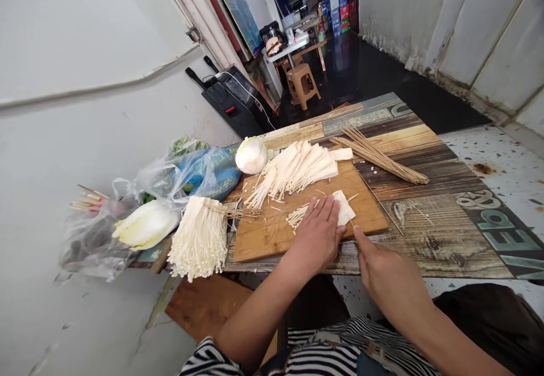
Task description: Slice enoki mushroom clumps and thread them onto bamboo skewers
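Observation:
My left hand (318,226) lies flat, fingers stretched out, pressing a small bunch of enoki mushrooms (345,208) onto the wooden cutting board (263,240). The bunch's pale cut base shows to the right of the fingers, its thin stems to the left. My right hand (382,263) is closed in a pinch on a thin wooden skewer at the board's front edge. The skewer's tip meets the mushroom base; how deep it goes is hidden. A larger row of enoki portions (297,166) rests at the back of the board.
Loose skewers (382,155) lie right of the board, one (385,212) along its edge. To the left hangs skewered enoki (199,240) over the table edge, beside napa cabbage (147,224) and plastic bags (204,169). Another cabbage (251,155) stands behind the board. A stool (301,84) is farther back.

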A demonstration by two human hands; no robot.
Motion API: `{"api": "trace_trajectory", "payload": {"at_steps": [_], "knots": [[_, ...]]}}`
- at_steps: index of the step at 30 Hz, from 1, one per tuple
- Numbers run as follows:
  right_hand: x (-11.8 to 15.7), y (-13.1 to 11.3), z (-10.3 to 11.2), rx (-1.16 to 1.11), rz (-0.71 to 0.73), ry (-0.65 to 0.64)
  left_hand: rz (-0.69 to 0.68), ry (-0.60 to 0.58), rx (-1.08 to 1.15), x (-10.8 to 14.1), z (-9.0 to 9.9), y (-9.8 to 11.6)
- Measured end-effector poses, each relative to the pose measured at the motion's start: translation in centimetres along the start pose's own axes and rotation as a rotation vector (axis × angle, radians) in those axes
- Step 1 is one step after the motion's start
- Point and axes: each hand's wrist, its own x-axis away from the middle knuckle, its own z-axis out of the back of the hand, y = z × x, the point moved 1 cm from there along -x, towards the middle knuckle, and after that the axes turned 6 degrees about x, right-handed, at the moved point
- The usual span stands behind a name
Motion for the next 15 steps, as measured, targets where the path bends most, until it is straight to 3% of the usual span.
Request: {"api": "trace_trajectory", "payload": {"at_steps": [8,12,15], "knots": [[-2.2,-0.6,0.8,0.015,-0.096,-0.116,-0.012,0.038,0.014,-0.1,-0.1,0.0],[-0.5,0.6,0.9,-0.199,-0.164,-0.094,-0.018,0.059,0.021,0.3,0.2,-0.2],[1.7,1.8,1.0,-0.414,-0.139,-0.061,-0.008,0.131,0.021,1.3,0.8,-0.6]]}}
